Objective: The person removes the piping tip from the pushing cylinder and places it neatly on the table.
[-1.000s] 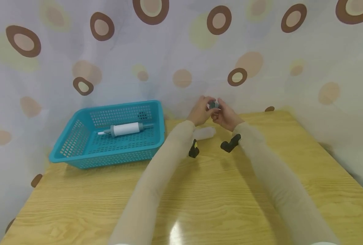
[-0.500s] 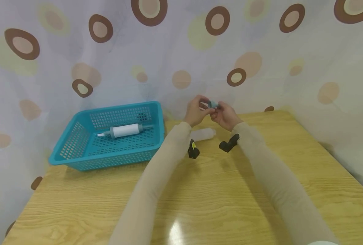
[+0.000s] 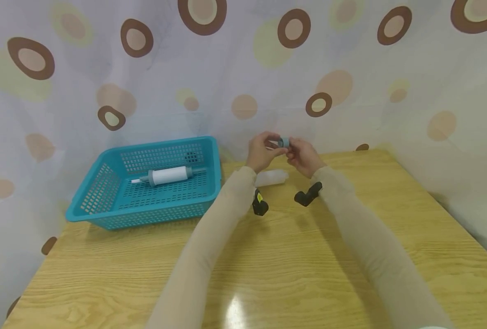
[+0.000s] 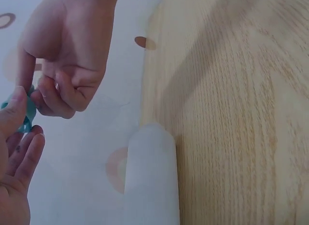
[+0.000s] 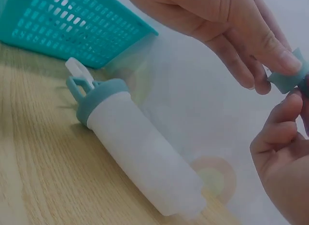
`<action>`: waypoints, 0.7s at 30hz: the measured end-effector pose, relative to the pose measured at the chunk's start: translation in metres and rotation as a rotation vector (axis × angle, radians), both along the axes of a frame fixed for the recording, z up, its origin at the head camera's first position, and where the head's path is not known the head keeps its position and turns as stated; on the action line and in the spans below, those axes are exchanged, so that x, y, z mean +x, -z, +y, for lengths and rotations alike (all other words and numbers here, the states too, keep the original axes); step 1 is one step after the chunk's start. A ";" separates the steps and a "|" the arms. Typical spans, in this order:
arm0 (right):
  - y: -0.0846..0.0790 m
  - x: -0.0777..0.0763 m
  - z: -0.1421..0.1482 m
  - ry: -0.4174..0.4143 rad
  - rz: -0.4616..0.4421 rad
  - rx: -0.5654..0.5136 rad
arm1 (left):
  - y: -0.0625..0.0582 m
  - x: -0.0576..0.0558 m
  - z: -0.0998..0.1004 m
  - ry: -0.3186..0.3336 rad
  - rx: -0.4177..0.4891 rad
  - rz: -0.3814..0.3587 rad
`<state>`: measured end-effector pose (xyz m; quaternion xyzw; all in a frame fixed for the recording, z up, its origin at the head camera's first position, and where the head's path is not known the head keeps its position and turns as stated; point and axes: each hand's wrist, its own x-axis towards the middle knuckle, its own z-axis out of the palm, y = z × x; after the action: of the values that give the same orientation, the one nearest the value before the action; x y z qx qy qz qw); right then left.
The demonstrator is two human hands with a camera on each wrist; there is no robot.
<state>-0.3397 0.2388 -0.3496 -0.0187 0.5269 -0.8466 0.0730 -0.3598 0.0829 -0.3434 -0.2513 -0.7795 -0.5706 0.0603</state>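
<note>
Teal is the little piece point(image 5: 284, 83) up between the left hand point(image 3: 261, 152) and right hand point(image 3: 305, 157), both pinching it with bent fingers near the white bottle point(image 3: 271, 177), maybe turning it, so next likely needs steady holding.

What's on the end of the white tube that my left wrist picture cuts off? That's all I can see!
Observer: A teal cap with a loop, coloured like the small held piece, is on that end of the white tube.
Operator: Ooh! Is anything else on the table?
Observer: Yes, a blue basket stands on the table, left of the tube.
Operator: Is something in it?
Observer: Yes, a second tube, white with grey ends, lies inside.
</note>
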 end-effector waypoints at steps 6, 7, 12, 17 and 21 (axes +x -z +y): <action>0.006 0.000 -0.002 -0.045 0.003 -0.136 | -0.001 0.002 0.000 -0.008 0.007 -0.007; 0.006 0.000 -0.002 -0.055 0.002 -0.164 | -0.001 0.002 0.000 -0.006 0.010 -0.010; 0.008 0.001 -0.001 -0.062 0.011 -0.170 | -0.003 0.005 -0.002 0.003 0.017 -0.016; 0.009 0.003 -0.004 -0.007 0.053 -0.028 | -0.003 0.007 -0.004 0.000 0.017 -0.019; 0.011 0.004 -0.008 0.088 0.136 0.190 | 0.001 0.005 -0.006 -0.018 -0.003 -0.010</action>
<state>-0.3357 0.2306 -0.3608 -0.0457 0.6090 -0.7919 0.0013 -0.3543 0.0765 -0.3440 -0.2416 -0.7828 -0.5702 0.0610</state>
